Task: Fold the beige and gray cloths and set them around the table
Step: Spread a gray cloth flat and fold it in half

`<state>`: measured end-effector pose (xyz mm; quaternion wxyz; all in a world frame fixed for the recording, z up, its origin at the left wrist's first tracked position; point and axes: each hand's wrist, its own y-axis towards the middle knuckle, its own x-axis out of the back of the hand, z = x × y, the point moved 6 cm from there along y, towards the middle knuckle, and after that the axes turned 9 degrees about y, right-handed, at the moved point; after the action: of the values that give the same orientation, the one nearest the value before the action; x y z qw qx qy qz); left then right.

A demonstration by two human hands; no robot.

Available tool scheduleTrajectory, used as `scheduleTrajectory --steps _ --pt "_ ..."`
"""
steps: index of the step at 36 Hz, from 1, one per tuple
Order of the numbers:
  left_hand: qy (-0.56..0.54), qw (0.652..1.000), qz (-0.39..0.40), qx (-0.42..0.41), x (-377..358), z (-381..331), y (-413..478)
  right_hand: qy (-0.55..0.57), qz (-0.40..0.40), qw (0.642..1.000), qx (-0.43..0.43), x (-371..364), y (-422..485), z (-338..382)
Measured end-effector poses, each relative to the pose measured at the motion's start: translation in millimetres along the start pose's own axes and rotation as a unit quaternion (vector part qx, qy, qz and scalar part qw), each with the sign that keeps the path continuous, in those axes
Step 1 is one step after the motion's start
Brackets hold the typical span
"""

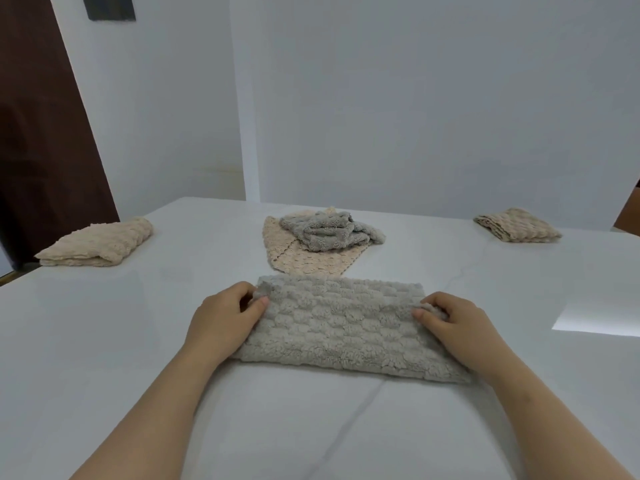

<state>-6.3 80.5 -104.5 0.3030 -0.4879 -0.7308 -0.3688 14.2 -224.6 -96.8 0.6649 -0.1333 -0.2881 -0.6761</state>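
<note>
Your left hand (225, 317) pinches the left end of the gray cloth (339, 327), thumb on top of the pile and fingers curled round the far corner. Your right hand (457, 323) pinches the right end the same way, thumb laid on the top face and fingers tucked at the edge. Between your hands the gray cloth lies as a long, doubled rectangle, flat on the near middle of the white table (104, 341), with its near edge running a little downward to the right.

Just beyond it, at the table's centre, a crumpled gray cloth (329, 232) sits in a heap on top of a flat beige cloth (311, 261), whose near corner points toward you and stops just short of the cloth you hold. At the table's left edge rests the left folded beige cloth (100, 242), a thick, neat bundle. Near the far right edge lies the right folded beige cloth (516, 225), also folded, well apart from the rest. A thin dark vein crosses the tabletop below your hands. Behind the table stand a white wall (415, 98) and, on the left, a dark brown door (38, 133).
</note>
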Motion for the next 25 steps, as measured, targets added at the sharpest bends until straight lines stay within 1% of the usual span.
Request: scheduleTrajectory --steps 3,6,11,15,19,20,22,25 --pt "0.033 0.999 0.002 0.003 3 0 -1 -0.016 0.016 1.000 -0.005 2 0 0" --pt "0.032 0.999 -0.012 0.021 8 1 -3 -0.043 0.038 0.998 -0.004 2 -1 2" --pt "0.024 0.999 0.021 0.043 5 7 -3 -0.057 0.049 0.997 -0.009 1 -2 5" --pt "-0.021 0.998 0.028 0.054 5 7 -2 -0.018 0.057 0.997 -0.050 7 -2 -2" --pt "-0.058 0.997 0.014 0.053 6 5 -3 0.062 0.103 0.983 -0.141 8 -8 -10" --pt "-0.073 0.996 0.006 0.055 8 5 -3 0.072 0.108 0.980 -0.151 8 -8 -11" --pt "-0.106 0.993 -0.011 0.060 10 6 -2 0.081 0.089 0.983 -0.139 11 -6 -11" --pt "-0.147 0.987 -0.026 0.064 12 7 0 0.137 0.035 0.985 -0.103 17 -1 -8"
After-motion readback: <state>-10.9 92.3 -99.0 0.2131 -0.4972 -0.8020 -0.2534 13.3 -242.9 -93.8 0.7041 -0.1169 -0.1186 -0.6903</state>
